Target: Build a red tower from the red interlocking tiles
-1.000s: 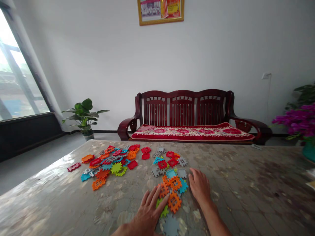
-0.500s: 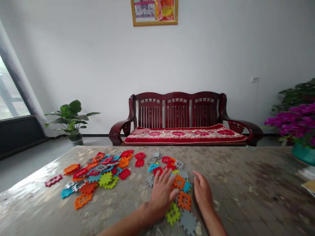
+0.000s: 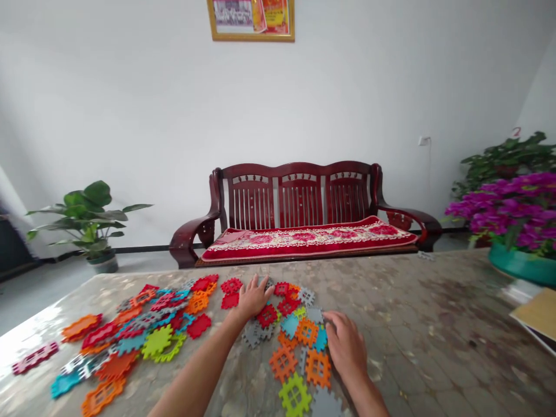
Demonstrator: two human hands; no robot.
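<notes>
My left hand (image 3: 254, 298) lies with spread fingers over the far left part of a loose group of toothed plastic building tiles, partly covering a grey tile. Just under that hand's right side is a red window tile (image 3: 266, 315). My right hand (image 3: 346, 343) rests on the table at the group's right edge, fingers loosely bent and holding nothing visible. Its fingertips are beside a grey tile (image 3: 315, 314) and a blue tile (image 3: 321, 338). Nearer to me lie an orange window tile (image 3: 318, 368), a second orange window tile (image 3: 283, 362) and a green window tile (image 3: 295, 395).
A larger heap of mixed tiles (image 3: 143, 327) spreads over the table's left side. A teal flowerpot (image 3: 519, 265) with purple flowers and a tan book-like object (image 3: 536, 315) stand at the right edge. Behind the table is a wooden bench (image 3: 299, 200).
My left hand has moved away from me and left, uncovering the middle tiles. My right hand has come closer to the group's right edge. The view has turned slightly right.
</notes>
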